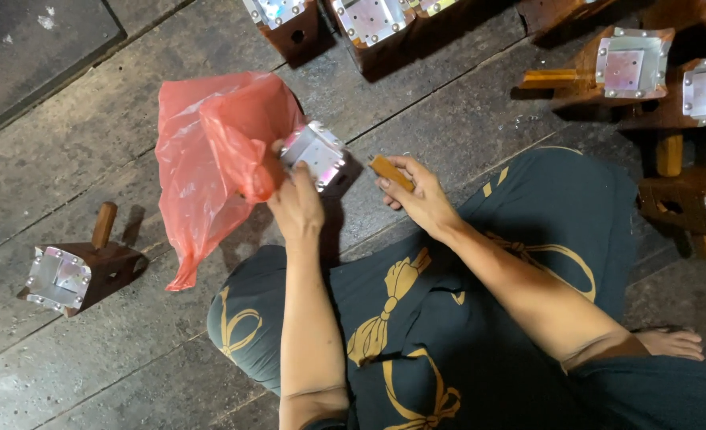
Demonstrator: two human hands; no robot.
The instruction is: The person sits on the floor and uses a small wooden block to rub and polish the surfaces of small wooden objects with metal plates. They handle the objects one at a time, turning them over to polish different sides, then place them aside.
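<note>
The person sat on the plank floor [66,151], knees in dark cloth printed with gold bows, and the work in hand was a bagging step, by my reading: the left hand [296,209] held the metal-faced wooden block [319,154] right at the mouth of the red plastic bag [210,159]. That left grip was clamped on the block, fingers curled over its near edge, with the bag's rim bunched against the same hand. The block looked only partly inside; its shiny plate with rivets at the corners showed clear of the plastic, tilted toward the camera.

Over on the other side, the right hand [421,195] was closed on a short orange-brown wooden peg [390,172], pinched between thumb and fingers, held just beside the block but not touching it.

Judging from that, the next move called for either the peg to meet the block or the bag to be drawn over it; I could not tell which. The thin film would snag easily on those plate corners, so a loose, wide mouth seemed needed.

A finished-looking block with its peg upright [78,267] lay well apart to the left on the floor. More plated blocks [631,68] crowded the top and right edges. A bare foot [671,344] showed at the lower right.
</note>
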